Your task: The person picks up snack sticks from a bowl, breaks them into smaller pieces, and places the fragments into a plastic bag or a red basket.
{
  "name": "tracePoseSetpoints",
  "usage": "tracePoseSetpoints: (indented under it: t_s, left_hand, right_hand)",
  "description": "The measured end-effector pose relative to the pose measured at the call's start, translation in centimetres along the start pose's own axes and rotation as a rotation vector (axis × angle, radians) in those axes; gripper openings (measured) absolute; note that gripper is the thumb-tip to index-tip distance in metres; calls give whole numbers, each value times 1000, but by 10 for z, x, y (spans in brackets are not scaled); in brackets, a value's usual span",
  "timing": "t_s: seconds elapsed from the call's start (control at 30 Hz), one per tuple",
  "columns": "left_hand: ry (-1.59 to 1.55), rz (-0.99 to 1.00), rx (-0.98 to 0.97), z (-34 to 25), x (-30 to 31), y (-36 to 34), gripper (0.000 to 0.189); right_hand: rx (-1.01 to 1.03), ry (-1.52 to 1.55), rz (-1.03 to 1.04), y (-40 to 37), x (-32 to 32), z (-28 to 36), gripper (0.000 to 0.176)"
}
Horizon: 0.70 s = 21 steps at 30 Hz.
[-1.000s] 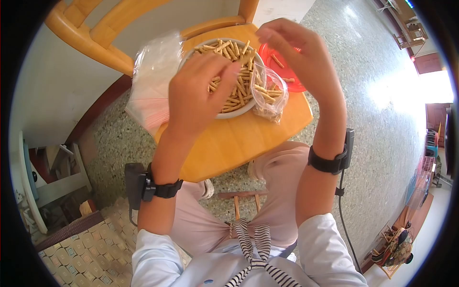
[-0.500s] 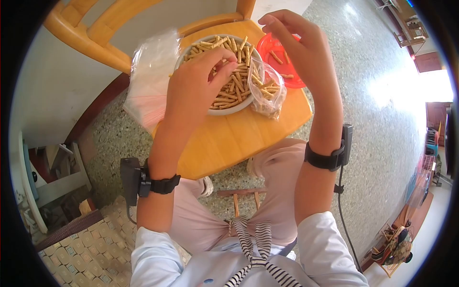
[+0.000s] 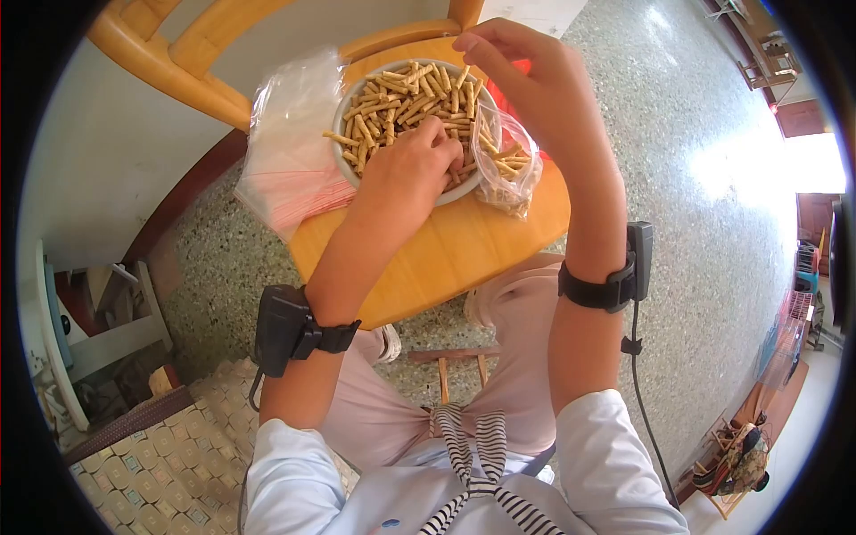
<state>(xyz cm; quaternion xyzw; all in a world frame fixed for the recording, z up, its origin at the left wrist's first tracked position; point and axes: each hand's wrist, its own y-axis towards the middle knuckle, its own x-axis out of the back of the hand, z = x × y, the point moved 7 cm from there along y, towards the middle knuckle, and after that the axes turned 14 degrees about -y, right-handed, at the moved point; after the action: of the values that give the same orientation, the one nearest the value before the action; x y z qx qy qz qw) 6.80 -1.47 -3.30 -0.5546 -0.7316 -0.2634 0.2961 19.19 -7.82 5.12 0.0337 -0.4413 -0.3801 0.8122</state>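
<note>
A round pale bowl (image 3: 340,123) is heaped with short golden snack sticks (image 3: 379,111). My left hand (image 3: 412,168) reaches into the lower part of the heap, its fingers curled around sticks; the fingertips are partly hidden. Above the bowl's upper right rim is my right hand (image 3: 526,67), thumb and forefinger drawn together; whatever lies between them cannot be made out. Against the bowl's right side rests a clear plastic bag (image 3: 510,174) with several sticks in it. Behind my right hand a red basket (image 3: 522,76) shows only in part.
Flat clear bags (image 3: 290,147) with red-lined edges lie left of the bowl. Everything stands on a wooden chair seat (image 3: 419,276), its curved backrest (image 3: 169,62) at the upper left. A patterned cushion (image 3: 169,464) is at the lower left, and speckled floor (image 3: 695,223) stretches to the right.
My left hand has moved right and down into the snack sticks. My right hand has shifted left, from over the red basket toward the bowl's rim, and now covers more of the basket.
</note>
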Motion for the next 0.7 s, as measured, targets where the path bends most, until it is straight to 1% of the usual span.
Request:
tracePoseSetpoints:
  t_s: [0.07, 0.13, 0.23, 0.3, 0.37, 0.43, 0.47, 0.53, 0.57, 0.63, 0.67, 0.7]
  left_hand:
    - [-16, -2, 16, -1, -2, 0, 17]
    - [84, -16, -41, -4, -3, 0, 16]
    - [71, 9, -6, 1, -6, 1, 18]
    - [93, -2, -14, 3, -7, 0, 18]
    - [114, -14, -21, 6, -7, 0, 17]
    - [216, -16, -123, -3, -1, 2, 14]
    - [215, -15, -123, -5, 2, 1, 14]
    - [235, -120, -152, -17, 21, -1, 12]
    - [237, -120, -150, -21, 29, 0, 12]
    - [-90, -295, -96, -20, 60, -2, 11]
    - [-87, -297, -93, -20, 67, -2, 11]
    - [-178, -391, -98, -20, 78, -4, 11]
  right_hand:
    - [8, -14, 3, 0, 0, 1, 30]
    - [17, -26, 6, 1, -2, 2, 31]
    - [20, 40, 12, 0, -4, 6, 31]
    - [-12, -19, 92, -1, -8, 7, 30]
    - [7, -17, 92, 2, -11, 4, 29]
    - [24, -13, 93, 2, -13, 3, 28]
    - [-1, 2, 68, 1, -12, 0, 29]
    - [-27, 16, 42, 0, -12, -10, 29]
    - [-32, 32, 44, 0, -13, -22, 26]
    - [-26, 63, 48, 5, -17, -32, 25]
    - [25, 67, 91, 6, -20, -34, 24]
    - [74, 65, 132, 7, -20, -30, 24]
